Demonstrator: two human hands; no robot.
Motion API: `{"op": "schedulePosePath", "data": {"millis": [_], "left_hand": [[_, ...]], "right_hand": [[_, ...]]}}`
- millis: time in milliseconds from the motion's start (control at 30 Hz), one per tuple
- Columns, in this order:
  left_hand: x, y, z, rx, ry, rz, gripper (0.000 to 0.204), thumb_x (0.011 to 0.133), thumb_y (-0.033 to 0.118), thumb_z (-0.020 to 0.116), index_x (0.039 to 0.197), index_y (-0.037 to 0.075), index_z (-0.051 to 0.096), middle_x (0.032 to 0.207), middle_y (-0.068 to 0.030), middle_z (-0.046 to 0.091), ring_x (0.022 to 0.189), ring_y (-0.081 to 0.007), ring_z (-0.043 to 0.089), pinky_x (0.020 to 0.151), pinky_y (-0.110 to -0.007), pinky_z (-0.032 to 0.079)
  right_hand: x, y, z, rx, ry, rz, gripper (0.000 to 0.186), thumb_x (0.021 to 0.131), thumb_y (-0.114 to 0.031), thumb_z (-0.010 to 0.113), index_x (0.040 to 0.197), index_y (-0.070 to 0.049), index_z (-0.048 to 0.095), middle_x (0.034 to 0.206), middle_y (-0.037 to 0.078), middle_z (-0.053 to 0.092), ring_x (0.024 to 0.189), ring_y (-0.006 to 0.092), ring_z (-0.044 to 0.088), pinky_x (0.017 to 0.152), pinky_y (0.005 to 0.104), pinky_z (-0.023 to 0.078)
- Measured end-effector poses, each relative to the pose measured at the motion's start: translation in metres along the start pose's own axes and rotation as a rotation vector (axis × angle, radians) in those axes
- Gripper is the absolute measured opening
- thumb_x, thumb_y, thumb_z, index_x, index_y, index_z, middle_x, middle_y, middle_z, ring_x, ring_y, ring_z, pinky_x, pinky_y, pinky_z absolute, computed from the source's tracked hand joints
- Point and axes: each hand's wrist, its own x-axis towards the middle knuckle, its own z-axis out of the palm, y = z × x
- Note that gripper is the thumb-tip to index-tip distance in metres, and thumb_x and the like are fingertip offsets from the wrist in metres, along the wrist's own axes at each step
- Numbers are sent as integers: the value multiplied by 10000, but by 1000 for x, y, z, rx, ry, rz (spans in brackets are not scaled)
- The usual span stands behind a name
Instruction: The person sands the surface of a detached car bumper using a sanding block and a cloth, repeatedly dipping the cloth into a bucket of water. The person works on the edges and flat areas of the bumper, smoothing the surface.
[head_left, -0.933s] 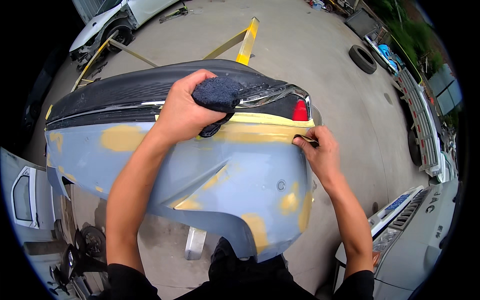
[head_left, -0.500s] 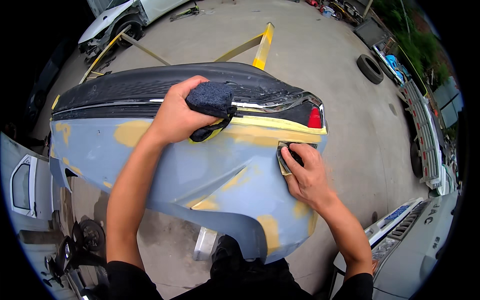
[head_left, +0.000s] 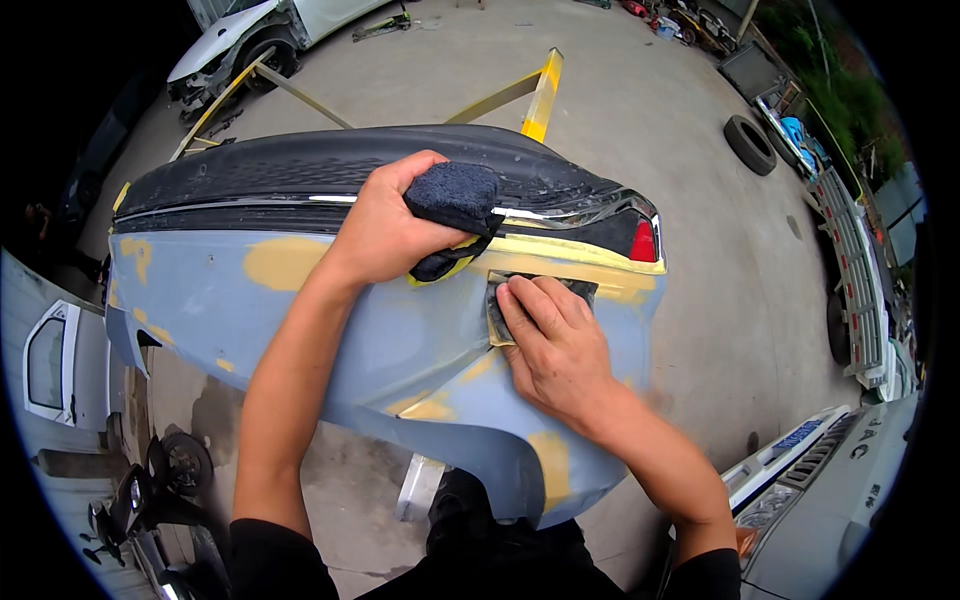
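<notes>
Our right hand [head_left: 555, 345] has slid inward, now pressing sandpaper [head_left: 497, 312] flat on the bumper [head_left: 380, 340], while our left hand [head_left: 385, 235] is gripping a sponge [head_left: 455, 195].

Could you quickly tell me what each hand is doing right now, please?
Left hand: closed around a dark blue sponge on the bumper.
Right hand: flat, fingers pressing a sheet of sandpaper against the bumper.

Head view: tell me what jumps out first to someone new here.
A big pale blue car bumper with yellow filler patches fills the middle. The left hand presses a dark blue sponge on its upper edge, and just right of it the right hand lies flat on a sheet of sandpaper against the bumper. A loose tyre lies on the concrete at upper right.
</notes>
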Motion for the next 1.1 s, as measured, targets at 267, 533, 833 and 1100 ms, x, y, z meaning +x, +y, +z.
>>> {"op": "schedulePosePath", "data": {"millis": [267,533,833,1100], "left_hand": [[-3,-1,-5,-92,-1,-28,377,672,59,825,1005,20,653,876,-2,673,821,-74,601,781,-259,505],[1,-3,4,-36,19,-23,365,671,54,812,992,8,645,870,-4,665,815,-76,594,773,-259,506],[-2,-1,-1,22,11,-11,361,642,49,793,974,27,651,882,-2,664,837,-87,597,806,-257,493],[-1,-6,0,32,8,-26,367,626,37,770,972,27,647,896,-2,665,828,-94,595,814,-257,489]], "right_hand": [[-40,29,-19,-70,-9,174,510,713,8,701,1222,-1,666,1319,121,620,1221,293,582,1007,388,503],[20,-28,20,109,44,11,432,793,-33,637,1219,40,642,1314,152,612,1251,302,558,1061,404,469],[-91,54,-26,-32,69,474,464,785,59,623,1243,-5,661,1323,141,644,1248,322,600,1046,389,494],[-40,6,-6,91,83,254,397,834,2,621,1228,-6,672,1345,128,629,1285,295,572,1083,422,460]]}}
